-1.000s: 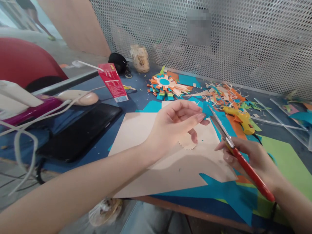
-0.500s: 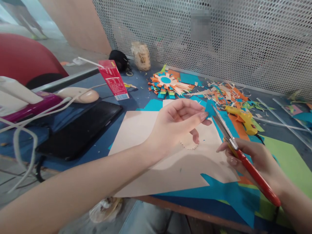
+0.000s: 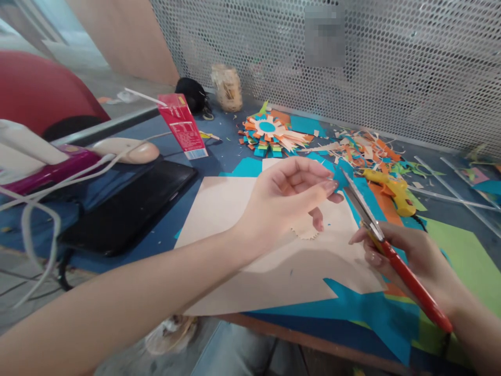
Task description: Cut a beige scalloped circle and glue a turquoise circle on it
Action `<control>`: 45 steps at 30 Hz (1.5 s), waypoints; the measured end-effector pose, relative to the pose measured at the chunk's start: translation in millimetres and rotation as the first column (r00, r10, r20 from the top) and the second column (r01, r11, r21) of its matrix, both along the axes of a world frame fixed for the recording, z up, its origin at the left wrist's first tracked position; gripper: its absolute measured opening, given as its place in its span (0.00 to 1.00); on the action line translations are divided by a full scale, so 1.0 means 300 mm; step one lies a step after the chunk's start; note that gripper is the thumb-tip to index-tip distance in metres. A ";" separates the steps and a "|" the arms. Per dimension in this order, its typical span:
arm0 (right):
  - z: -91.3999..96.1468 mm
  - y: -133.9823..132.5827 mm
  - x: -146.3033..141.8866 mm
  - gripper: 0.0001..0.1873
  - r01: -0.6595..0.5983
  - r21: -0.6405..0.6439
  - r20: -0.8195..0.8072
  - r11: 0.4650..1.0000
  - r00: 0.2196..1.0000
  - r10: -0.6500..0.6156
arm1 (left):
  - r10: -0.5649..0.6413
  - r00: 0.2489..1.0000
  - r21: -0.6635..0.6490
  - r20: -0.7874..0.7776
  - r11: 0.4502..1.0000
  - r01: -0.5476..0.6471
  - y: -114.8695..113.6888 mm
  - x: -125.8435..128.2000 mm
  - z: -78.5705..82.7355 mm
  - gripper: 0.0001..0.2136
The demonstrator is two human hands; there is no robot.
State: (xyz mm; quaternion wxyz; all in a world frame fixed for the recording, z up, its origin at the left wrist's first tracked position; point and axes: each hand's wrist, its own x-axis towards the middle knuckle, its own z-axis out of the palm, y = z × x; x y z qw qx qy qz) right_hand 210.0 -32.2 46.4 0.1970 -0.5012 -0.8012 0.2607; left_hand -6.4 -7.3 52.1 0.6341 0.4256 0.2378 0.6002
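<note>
Over the pale paper sheet, my left hand pinches a small blue paper piece between thumb and fingertips; most of the piece is hidden behind the fingers. My right hand is wrapped round red-handled scissors, whose blades point up and left, their tips close to the blue piece. Below my left fingers, a small scalloped paper edge shows on the sheet. Blue paper offcuts lie along the sheet's front edge.
Behind my hands sit a layered paper flower and a heap of paper scraps. A yellow glue gun lies at right, beside green paper. At left are a black phone, a pink drink carton and white cables.
My left hand and the blue paper piece have shifted very slightly right. The scissors have barely moved, and the camera view has shifted a little.
</note>
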 end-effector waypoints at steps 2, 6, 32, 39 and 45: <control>0.002 0.001 -0.005 0.13 -0.007 0.007 -0.005 1.000 1.000 0.007 | -0.007 1.000 0.007 0.007 1.000 0.007 0.001 0.000 -0.001 0.05; 0.004 0.007 -0.014 0.14 -0.005 0.019 -0.004 1.000 1.000 0.005 | -0.011 1.000 0.005 0.012 1.000 0.011 0.001 0.002 -0.003 0.05; 0.022 -0.013 -0.041 0.19 0.087 0.031 -0.004 0.996 0.996 -0.087 | -0.044 0.999 -0.015 -0.005 0.999 0.044 -0.001 0.005 -0.008 0.06; 0.010 -0.002 -0.030 0.17 0.047 0.123 0.012 0.991 0.999 -0.049 | -0.076 0.996 -0.074 -0.036 0.995 0.073 -0.009 0.009 0.002 0.07; 0.009 -0.003 -0.029 0.17 0.031 0.162 0.027 0.986 0.999 -0.035 | -0.115 0.993 -0.117 -0.035 0.987 0.110 -0.013 0.017 0.007 0.12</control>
